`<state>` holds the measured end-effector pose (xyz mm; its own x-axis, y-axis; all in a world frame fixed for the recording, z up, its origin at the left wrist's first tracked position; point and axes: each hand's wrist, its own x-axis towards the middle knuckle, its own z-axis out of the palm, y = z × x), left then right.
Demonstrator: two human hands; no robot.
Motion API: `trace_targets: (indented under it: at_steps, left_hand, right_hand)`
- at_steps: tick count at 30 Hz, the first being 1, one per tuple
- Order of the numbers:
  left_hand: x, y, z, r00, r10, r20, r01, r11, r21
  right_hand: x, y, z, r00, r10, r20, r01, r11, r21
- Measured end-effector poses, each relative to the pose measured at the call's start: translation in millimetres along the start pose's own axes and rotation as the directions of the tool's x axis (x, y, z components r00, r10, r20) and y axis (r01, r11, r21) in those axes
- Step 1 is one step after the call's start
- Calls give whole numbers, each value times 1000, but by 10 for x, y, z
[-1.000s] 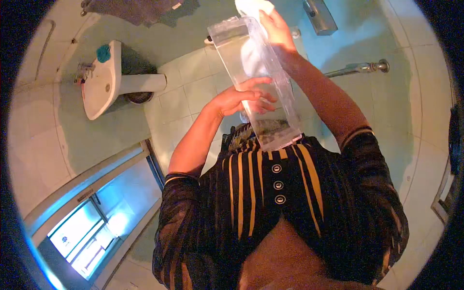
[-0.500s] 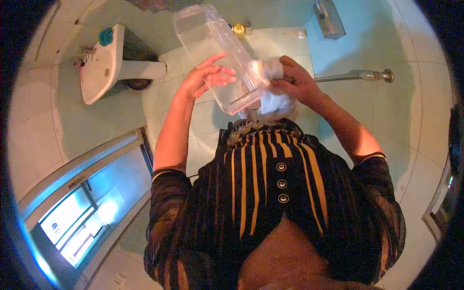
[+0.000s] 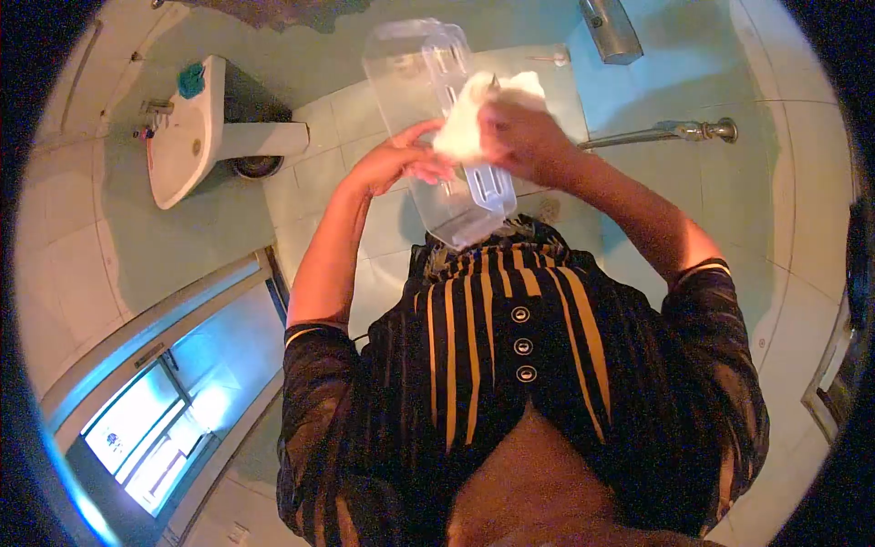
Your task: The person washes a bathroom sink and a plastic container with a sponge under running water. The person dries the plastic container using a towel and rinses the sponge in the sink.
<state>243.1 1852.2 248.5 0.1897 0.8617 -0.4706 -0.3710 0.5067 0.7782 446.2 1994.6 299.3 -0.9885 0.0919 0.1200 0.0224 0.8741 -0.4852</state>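
A long, clear plastic bin (image 3: pixel 392 87) is held up in front of my body, tilted, with its near end close to my waist. My left hand (image 3: pixel 401 166) grips its left side around the middle, the fingertips partly hidden by the plastic and the cloth. In my right hand (image 3: pixel 529 144) is a bunched white cloth (image 3: pixel 463 117), pressed against the bin's slotted right side. The cloth covers part of that side, and some of my right fingers are hidden in its folds.
At the left a white pedestal sink (image 3: pixel 187 146) has a teal scrubber (image 3: pixel 191 80) on its rim. A metal pipe (image 3: pixel 638 137) juts from the right wall, below a metal box (image 3: pixel 611 32). A window (image 3: pixel 150 428) is at the lower left.
The cloth in my right hand has moved left and up along the bin's side and is spread wider. The bin has shifted right and down; my left hand has closed in on its side.
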Motion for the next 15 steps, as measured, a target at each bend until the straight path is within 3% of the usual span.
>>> trace_targets:
  at_steps: [1, 2, 3, 5, 7, 10, 11, 15]
  left_hand:
    - [37, -73, 28, 996, -34, 83, 35, 999, -11]
    - [70, -135, 69, 984, -68, 164, 72, 997, -17]
    - [91, -184, 151, 966, -94, 240, 91, 996, 23]
    - [144, -156, 270, 976, -86, 198, 88, 996, -2]
    - [152, -124, 320, 984, -85, 159, 93, 995, -43]
    - [193, -30, 276, 987, -75, 142, 74, 997, 12]
    - [201, -34, 247, 987, -78, 141, 69, 995, 65]
    - [156, -126, 188, 993, -76, 95, 66, 992, 107]
  right_hand:
    - [45, 147, 35, 965, -114, -234, 95, 991, -90]
    - [107, 256, 73, 910, 15, -414, -13, 1000, 6]
    - [200, 479, 19, 882, -44, -470, 57, 998, 14]
    - [306, 606, -132, 843, -98, -529, 124, 992, 15]
    - [411, 447, -285, 748, 130, -651, 34, 972, 233]
    - [525, 180, -606, 831, 82, -550, -6, 990, 139]
    - [596, 97, -653, 803, 77, -591, 4, 991, 135]
    - [491, 559, -461, 883, 156, -443, -145, 988, 58]
